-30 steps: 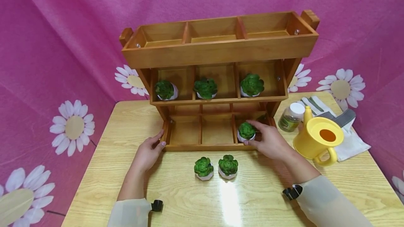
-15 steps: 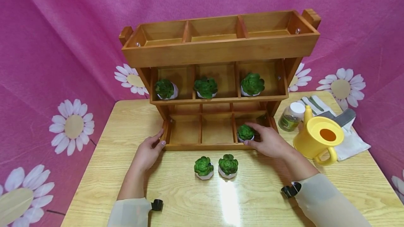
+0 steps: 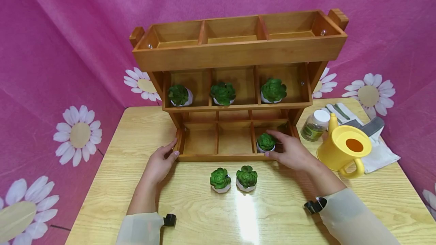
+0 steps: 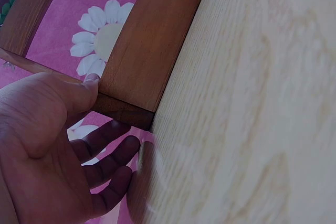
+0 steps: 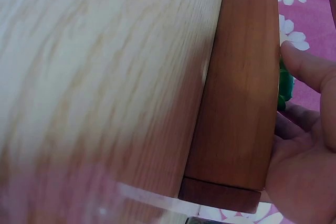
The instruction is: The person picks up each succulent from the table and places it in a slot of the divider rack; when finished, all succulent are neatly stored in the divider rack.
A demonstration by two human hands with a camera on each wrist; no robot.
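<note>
Head view: right hand (image 3: 291,152) holds the plant (image 3: 266,142) in the bottom-right compartment (image 3: 263,127); left hand (image 3: 160,164) rests loosely, holding nothing, against the left end of the rack (image 3: 238,55). Plant is probably light; leaves (image 3: 267,139) likely flexible, pot (image 3: 260,149) stiff. Grip pot sides.

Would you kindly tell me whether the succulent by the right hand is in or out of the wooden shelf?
In: the potted succulent sits within the rightmost bottom compartment, behind its front board.
</note>
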